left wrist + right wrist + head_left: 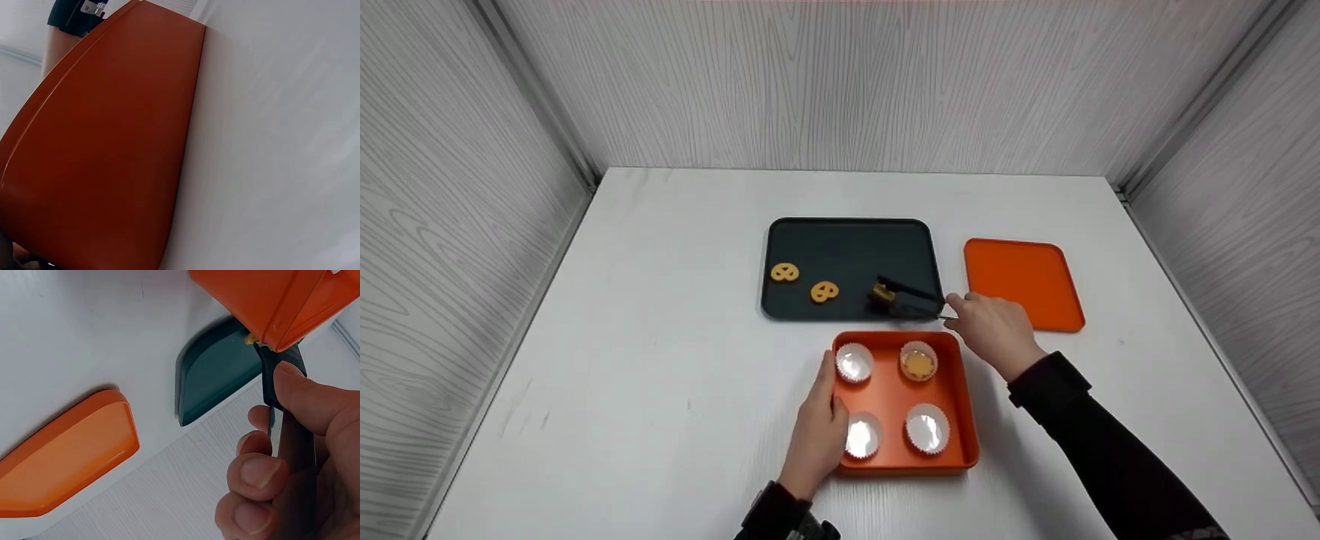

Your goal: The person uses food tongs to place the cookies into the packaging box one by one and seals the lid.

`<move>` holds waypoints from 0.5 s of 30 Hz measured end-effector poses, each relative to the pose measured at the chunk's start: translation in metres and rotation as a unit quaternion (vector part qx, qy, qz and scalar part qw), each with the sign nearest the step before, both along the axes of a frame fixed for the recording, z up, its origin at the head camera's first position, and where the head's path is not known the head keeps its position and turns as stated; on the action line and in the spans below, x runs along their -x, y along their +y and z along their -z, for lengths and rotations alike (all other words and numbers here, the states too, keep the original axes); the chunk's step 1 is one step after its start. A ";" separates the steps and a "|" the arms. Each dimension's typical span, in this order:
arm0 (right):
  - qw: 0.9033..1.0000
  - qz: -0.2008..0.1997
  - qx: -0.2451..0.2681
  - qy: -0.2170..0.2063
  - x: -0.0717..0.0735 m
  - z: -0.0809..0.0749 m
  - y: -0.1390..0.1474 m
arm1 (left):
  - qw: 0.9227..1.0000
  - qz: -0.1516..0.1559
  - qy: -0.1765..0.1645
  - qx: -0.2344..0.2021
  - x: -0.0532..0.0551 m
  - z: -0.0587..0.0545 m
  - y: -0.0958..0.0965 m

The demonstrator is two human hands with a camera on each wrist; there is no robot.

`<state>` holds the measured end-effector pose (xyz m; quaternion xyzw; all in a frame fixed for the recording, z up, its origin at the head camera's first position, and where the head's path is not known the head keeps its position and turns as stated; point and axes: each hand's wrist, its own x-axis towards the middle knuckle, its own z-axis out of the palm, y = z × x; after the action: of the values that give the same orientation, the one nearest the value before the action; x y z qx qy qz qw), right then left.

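Note:
My right hand [994, 330] grips a pair of black tongs [915, 300], thumb on one arm and fingers curled round the other. Between the tong tips is a golden-brown cookie [883, 292], over the right part of the dark green tray [847, 247]. Two pretzel-shaped cookies, one left [784, 272] and one nearer the middle [824, 292], lie on that tray. My left hand [817, 431] holds the left wall of an orange box [889, 405], thumb over its rim. Paper cups stand in the box's corners; the back right cup [919, 349] contains a cookie [919, 365].
To the right of the green tray lies a flat orange lid or tray [1024, 281], beside my right hand. The white table [660, 360] is bounded by pale wood-grain panels [840, 90] at the back and sides.

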<state>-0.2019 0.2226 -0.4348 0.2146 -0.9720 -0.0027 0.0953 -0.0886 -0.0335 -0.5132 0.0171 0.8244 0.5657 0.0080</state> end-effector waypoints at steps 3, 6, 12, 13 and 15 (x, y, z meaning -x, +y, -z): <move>1.000 0.002 0.008 -0.007 0.000 0.001 0.001 | 1.000 -0.001 0.004 0.005 0.000 0.001 0.000; 1.000 0.001 0.022 -0.006 0.001 0.002 0.003 | 1.000 -0.001 0.003 0.003 -0.001 0.000 0.000; 0.999 0.003 0.040 -0.008 0.002 0.004 0.006 | 1.000 -0.002 -0.003 -0.002 -0.001 -0.001 0.000; 0.999 0.005 0.041 -0.011 0.002 0.004 0.006 | 1.000 -0.002 -0.004 -0.002 -0.001 -0.001 0.000; 0.999 0.009 0.042 -0.018 0.003 0.005 0.007 | 1.000 -0.002 -0.004 -0.002 -0.001 0.000 0.000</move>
<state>-0.2045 0.2295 -0.4395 0.2020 -0.9747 0.0414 0.0866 -0.0877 -0.0335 -0.5129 0.0132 0.8233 0.5673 0.0101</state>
